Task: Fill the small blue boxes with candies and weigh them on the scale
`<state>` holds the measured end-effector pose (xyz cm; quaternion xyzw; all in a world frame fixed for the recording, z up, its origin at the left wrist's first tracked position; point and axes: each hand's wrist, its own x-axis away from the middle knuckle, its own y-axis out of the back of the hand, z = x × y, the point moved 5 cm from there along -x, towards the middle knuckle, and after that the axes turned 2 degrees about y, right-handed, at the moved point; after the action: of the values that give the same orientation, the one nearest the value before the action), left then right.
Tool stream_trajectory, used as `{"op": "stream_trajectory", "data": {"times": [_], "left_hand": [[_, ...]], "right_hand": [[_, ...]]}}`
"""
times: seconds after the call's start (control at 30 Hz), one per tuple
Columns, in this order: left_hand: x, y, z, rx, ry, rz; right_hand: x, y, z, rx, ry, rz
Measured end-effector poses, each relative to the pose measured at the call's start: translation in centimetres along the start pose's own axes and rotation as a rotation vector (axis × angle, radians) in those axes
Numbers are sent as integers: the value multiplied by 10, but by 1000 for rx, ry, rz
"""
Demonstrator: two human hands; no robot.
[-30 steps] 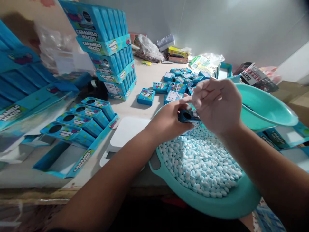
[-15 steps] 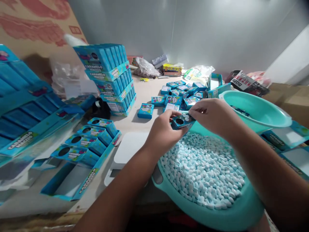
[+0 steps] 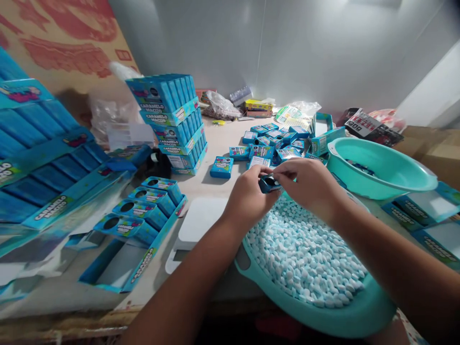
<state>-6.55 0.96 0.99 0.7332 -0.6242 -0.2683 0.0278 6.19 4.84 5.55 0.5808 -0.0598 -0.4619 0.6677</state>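
My left hand (image 3: 247, 195) is wrapped round a small blue candy box (image 3: 268, 185), tilted so that its dark round hole faces me. At the top of that box, my right hand (image 3: 309, 181) has its fingertips pinched together, with a bit of white candy showing at them. Both hands are over the far side of a turquoise basin (image 3: 305, 320). Pale blue and white candies (image 3: 312, 261) fill much of it. Left of the basin lies a flat white scale (image 3: 204, 218). Beside it, a blue display tray (image 3: 138, 270) holds several boxes with round holes on top.
A tall stack of filled display trays (image 3: 176, 124) stands behind the scale, and more filled trays (image 3: 46, 158) are at the left. Loose candy boxes (image 3: 275, 136) lie heaped at the back. A second turquoise basin (image 3: 381, 179) sits at the right, near blue cartons (image 3: 413, 206).
My right fingers have come down closer over the box's hole, and the candies seen on the box top are mostly out of sight. The view has shifted slightly left.
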Motion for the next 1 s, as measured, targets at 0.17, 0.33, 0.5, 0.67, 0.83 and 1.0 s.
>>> {"op": "stream_trajectory", "data": {"times": [0.17, 0.33, 0.5, 0.67, 0.83, 1.0], "left_hand": [[0, 3, 4, 0, 36, -63], [-2, 0, 3, 36, -22, -45], [0, 19, -3, 45, 43, -186], [18, 84, -11, -82, 86, -432], [33, 111, 44, -11, 329, -224], [57, 107, 79, 64, 384, -138]], "right_hand": [[3, -2, 0, -255, -83, -114], [7, -6, 12, -477, -80, -215], [-2, 16, -26, -605, -117, -460], [-34, 8, -116, -191, -395, -199], [-86, -54, -128, -13, -332, 228], [-115, -115, -98, 77, -301, 488]]}}
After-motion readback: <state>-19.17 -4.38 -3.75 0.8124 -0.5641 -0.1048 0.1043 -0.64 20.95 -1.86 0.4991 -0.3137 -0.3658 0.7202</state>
